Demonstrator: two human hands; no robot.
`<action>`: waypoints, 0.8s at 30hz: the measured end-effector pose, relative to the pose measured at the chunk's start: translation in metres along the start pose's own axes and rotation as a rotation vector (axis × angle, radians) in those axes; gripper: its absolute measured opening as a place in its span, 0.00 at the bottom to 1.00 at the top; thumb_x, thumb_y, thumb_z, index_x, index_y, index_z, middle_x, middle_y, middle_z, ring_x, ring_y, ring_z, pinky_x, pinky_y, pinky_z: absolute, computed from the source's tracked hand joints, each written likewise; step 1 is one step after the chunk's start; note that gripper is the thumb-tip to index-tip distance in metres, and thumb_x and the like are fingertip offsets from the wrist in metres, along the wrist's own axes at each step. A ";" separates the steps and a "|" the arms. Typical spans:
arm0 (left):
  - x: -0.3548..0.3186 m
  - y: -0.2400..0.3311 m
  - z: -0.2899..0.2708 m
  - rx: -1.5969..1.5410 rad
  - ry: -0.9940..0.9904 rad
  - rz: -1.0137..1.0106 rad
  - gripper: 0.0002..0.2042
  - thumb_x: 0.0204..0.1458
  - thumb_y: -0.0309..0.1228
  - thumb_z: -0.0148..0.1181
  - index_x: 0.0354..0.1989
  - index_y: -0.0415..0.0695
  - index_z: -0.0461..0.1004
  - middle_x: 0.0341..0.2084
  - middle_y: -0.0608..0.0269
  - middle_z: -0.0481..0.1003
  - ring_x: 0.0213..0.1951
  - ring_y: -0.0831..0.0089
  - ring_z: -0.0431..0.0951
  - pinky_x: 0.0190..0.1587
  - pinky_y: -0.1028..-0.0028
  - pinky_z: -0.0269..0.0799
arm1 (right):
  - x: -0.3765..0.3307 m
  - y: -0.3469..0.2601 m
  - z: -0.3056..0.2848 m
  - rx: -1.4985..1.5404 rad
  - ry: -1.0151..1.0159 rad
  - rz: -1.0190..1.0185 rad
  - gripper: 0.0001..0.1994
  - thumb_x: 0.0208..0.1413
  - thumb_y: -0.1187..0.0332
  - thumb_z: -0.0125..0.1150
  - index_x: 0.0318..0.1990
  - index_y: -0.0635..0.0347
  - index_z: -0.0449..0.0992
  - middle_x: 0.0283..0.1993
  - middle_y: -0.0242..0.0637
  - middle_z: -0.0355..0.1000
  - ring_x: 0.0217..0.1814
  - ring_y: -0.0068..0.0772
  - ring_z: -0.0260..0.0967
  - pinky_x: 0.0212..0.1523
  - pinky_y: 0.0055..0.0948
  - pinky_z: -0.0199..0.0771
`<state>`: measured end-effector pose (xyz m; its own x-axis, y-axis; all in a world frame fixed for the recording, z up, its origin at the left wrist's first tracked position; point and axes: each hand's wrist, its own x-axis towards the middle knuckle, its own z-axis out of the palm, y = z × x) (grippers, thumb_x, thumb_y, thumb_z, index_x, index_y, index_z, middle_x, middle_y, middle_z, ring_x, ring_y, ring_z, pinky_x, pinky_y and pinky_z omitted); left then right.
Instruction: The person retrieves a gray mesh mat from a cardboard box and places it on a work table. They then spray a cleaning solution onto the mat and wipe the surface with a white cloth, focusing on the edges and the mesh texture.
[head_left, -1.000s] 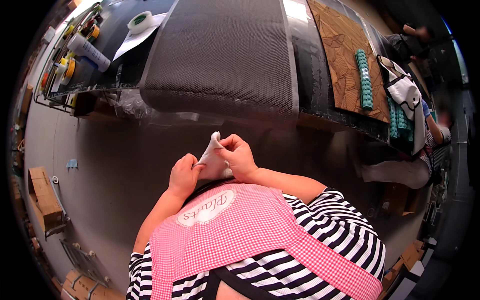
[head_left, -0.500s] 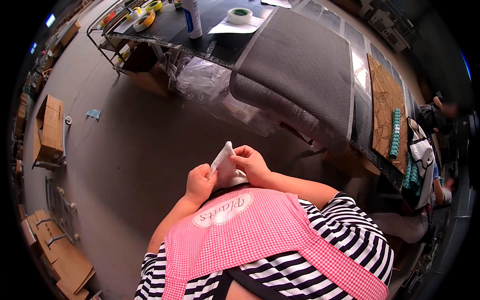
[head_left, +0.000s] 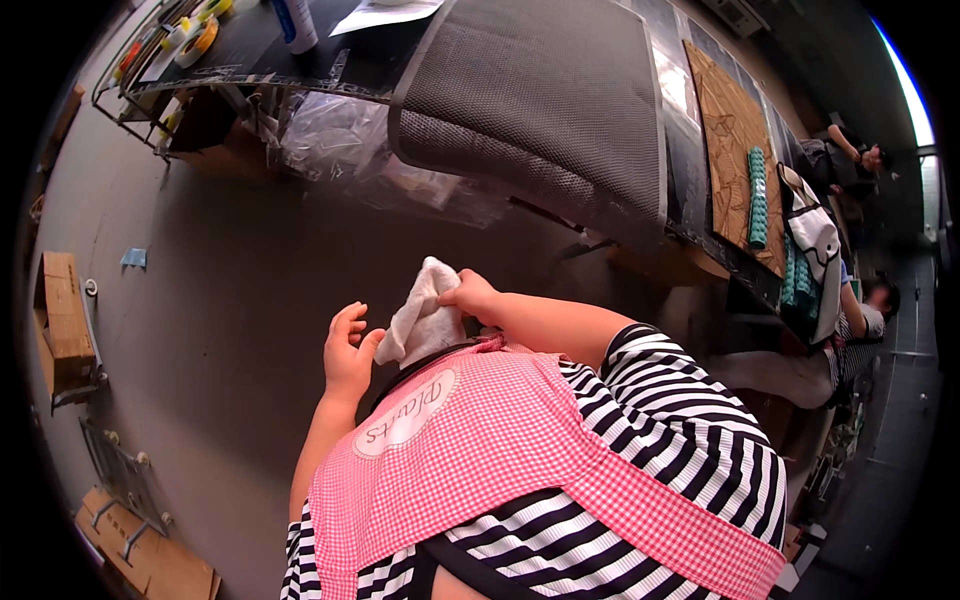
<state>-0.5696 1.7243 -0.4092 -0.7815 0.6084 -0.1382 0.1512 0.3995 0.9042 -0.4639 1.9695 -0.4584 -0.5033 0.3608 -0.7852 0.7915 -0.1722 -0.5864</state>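
Observation:
A white cloth [head_left: 412,318] hangs bunched in front of my apron [head_left: 470,430], which is pink and white check. My right hand [head_left: 474,296] is closed on the cloth's upper right side, thumb and fingers pinching it. Just left of the cloth, my left hand [head_left: 348,350] is raised with its fingers apart and holds nothing. Its thumb comes close to the cloth's left edge; whether they touch I cannot tell. The lower end of the cloth is hidden behind the apron's top edge.
Ahead stands a black table [head_left: 370,55] with a dark woven mat [head_left: 540,90] draped over its near edge. Tape rolls [head_left: 196,44] and a bottle [head_left: 295,24] sit at its left. Plastic sheeting [head_left: 335,135] is underneath. Cardboard boxes [head_left: 62,320] stand left; people [head_left: 855,160] are at right.
My left hand has let go of the cloth and moved left, its fingers spreading. My right hand still grips the cloth, which now hangs looser. The view has turned to the right.

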 end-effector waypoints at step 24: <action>-0.044 -0.077 0.101 0.516 -0.599 -0.660 0.18 0.51 0.29 0.68 0.51 0.40 0.74 0.45 0.51 0.75 0.42 0.63 0.79 0.45 0.68 0.78 | 0.249 0.252 -0.226 1.656 0.652 -0.163 0.19 0.59 0.66 0.59 0.57 0.60 0.69 0.55 0.38 0.72 0.55 0.35 0.71 0.54 0.35 0.70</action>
<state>-0.4862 1.7361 -0.5137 -0.3944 0.3467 -0.8511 0.1530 0.9380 0.3112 -0.3113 2.2229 -0.7569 -0.0030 0.6642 -0.7476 -0.5933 -0.6030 -0.5333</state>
